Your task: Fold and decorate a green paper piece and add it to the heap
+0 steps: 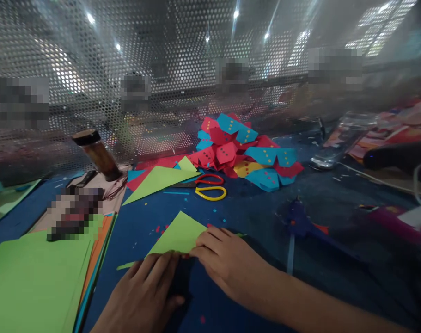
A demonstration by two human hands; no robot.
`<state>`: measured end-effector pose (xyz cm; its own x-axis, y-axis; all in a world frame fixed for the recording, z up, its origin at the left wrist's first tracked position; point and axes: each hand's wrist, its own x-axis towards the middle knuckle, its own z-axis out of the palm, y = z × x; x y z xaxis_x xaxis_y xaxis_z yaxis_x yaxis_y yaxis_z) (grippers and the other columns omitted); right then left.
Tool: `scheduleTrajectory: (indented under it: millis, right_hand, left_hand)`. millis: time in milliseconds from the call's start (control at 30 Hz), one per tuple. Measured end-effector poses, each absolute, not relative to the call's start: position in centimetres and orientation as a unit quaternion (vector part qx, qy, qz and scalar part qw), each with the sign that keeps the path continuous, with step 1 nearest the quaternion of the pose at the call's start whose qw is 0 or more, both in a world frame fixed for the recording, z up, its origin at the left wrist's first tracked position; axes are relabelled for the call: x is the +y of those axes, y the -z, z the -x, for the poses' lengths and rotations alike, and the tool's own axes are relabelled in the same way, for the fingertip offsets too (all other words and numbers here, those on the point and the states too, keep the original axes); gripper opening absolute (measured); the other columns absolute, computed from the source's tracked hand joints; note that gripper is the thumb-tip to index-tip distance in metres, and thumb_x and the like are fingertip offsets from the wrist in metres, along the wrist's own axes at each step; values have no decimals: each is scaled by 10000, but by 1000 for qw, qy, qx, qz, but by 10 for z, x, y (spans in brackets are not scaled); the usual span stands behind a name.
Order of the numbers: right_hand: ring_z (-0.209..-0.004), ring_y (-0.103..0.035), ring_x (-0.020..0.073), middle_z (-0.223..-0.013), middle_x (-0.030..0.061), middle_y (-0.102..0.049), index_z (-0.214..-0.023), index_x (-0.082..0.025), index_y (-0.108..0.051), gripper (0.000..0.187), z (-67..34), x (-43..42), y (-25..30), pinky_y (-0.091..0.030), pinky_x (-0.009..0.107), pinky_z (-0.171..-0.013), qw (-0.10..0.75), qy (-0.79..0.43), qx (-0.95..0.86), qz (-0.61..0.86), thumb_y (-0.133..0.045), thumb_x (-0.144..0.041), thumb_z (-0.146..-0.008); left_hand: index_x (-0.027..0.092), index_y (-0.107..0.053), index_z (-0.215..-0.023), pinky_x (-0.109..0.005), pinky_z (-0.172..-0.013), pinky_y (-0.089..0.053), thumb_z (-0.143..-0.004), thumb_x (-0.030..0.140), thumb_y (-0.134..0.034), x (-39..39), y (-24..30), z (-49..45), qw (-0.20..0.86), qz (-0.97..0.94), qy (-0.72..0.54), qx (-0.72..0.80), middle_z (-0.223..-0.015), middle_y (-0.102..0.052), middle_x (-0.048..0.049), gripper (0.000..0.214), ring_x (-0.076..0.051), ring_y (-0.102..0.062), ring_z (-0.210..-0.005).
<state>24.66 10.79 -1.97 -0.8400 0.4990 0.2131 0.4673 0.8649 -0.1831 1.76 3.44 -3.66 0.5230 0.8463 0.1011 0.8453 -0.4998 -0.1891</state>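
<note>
A light-green sheet of paper (180,233), folded to a triangle shape, lies on the blue table (259,217) in front of me. My left hand (144,286) rests with its fingers stretched out flat along the paper's near edge. At the right part of that edge, my right hand (227,263) has its fingers curled and pressed together on the green paper. A thin green strip (125,266) sticks out beside the left fingers. Beyond the paper lie scissors (210,193) with one red and one yellow handle loop, their blades partly under another green triangle (161,178).
A pile of red, blue and yellow folded paper pieces (227,150) sits at the back. Stacked coloured sheets (33,282) lie at left, near a dark-capped bottle (101,157). To the right are a blue glue gun (310,226) and a clear bottle (338,141). Perforated metal (182,60) stands behind.
</note>
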Motion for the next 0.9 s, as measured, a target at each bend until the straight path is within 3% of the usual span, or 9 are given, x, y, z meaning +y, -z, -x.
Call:
scheduleTrajectory:
  millis: [133,300,500,667,900]
  right_hand:
    - [-1001,-535,212,-1019,76,-612,-1085,-179,-601,232,-247,109,22,-450,390,-886,140,-67,-956,249,-472,-99,-910]
    - [-988,-524,211,-1021,73,-610,-1097,-179,-602,229,-248,108,21,-456,387,-872,137,-70,-957,247,-475,-112,-918]
    - [-954,-516,211,-1007,71,-607,-1069,-179,-608,204,-248,108,19,-463,366,-815,132,-72,-955,257,-495,-120,-909]
    - [-941,-511,209,-997,71,-602,-1057,-172,-611,185,-248,109,19,-459,357,-809,131,-68,-956,255,-513,-128,-906]
    - [-867,-515,184,-936,55,-612,-948,-174,-643,129,-250,116,29,-445,321,-743,149,-26,-950,272,-515,-168,-937]
  left_hand:
    - [230,-558,-1303,-319,-825,-555,-931,454,-501,27,41,-7,106,852,-2,-513,-1226,-660,-77,438,-228,-636,-1035]
    - [180,-579,-1275,-333,-800,-575,-944,506,-442,20,48,8,148,845,23,-514,-1197,-680,-101,484,-235,-661,-1007]
    - [216,-573,-1279,-346,-729,-593,-912,530,-489,9,60,21,161,827,37,-538,-1158,-704,-82,490,-249,-691,-958]
    - [242,-568,-1288,-399,-763,-591,-945,439,-445,4,67,28,186,794,24,-578,-1206,-685,-81,414,-271,-687,-983]
    - [319,-581,-1267,-339,-718,-595,-928,408,-479,8,71,47,163,835,15,-525,-1215,-683,-52,365,-243,-702,-934]
